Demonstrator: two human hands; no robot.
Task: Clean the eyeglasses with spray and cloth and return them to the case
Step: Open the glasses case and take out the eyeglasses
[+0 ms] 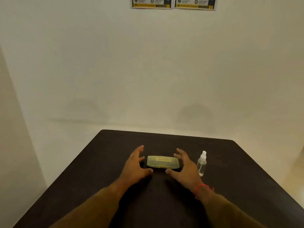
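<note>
A closed case [163,162] lies flat on the dark table [230,186] — a long, low, olive-green box with rounded corners and a slight sheen on its lid. Gold lettering runs in a few short lines across the lid, but it is too blurred to read. The case sits between the two hands: the left hand [136,163] is just beside its left end, the right hand [184,165] just beside its right end. Both hands are spread wide with fingers splayed and curved inward, gripping nothing; whether any fingertip touches the case cannot be told. The two thumbs point toward each other at the near edge of the case. A red thread [203,189] circles the right wrist. Just beyond the back of the right hand, on the side away from the case, a small clear spray bottle [202,163] with a white nozzle stands upright. High on the wall, two printed notices [172,3] with yellow bands hang side by side — their text is not legible.
</note>
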